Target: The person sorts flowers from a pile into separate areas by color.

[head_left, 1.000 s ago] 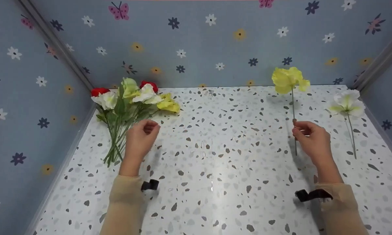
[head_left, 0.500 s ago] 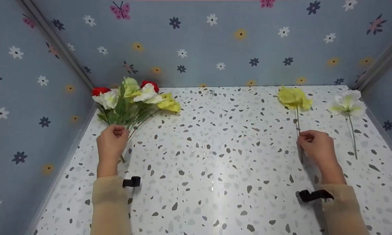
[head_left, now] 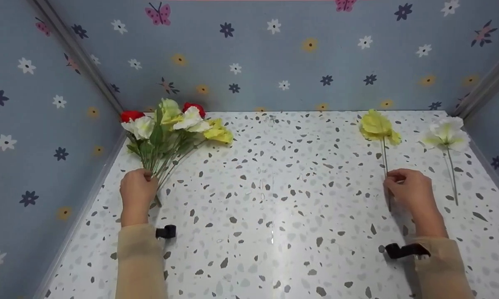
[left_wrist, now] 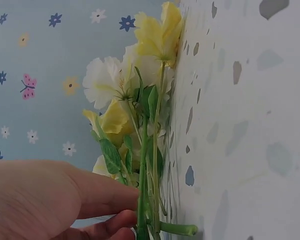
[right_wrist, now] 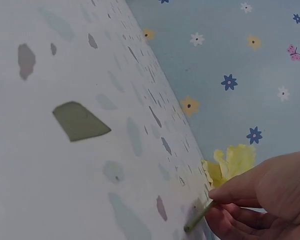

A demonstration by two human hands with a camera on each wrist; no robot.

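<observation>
A bunch of artificial flowers [head_left: 166, 124] with red, white, yellow and pale green heads lies at the back left of the table. My left hand [head_left: 138, 191] is at its green stems [left_wrist: 145, 190], fingers curled against them; some stem ends are hidden behind the hand. Over on the right, a single yellow flower [head_left: 376, 125] lies with its head toward the back wall. My right hand [head_left: 411, 191] pinches its thin stem low down, and the stem's cut end [right_wrist: 190, 226] sticks out past the fingertips in the right wrist view.
A white flower [head_left: 446, 135] lies to the right of the yellow one, near the right wall. The speckled white table [head_left: 270, 187] is bounded by blue patterned walls [head_left: 249, 54] at the back and both sides.
My left hand has moved left and down onto the bunch's stems. My right hand has lowered the yellow flower from raised to lying on the table, slightly toward the right.
</observation>
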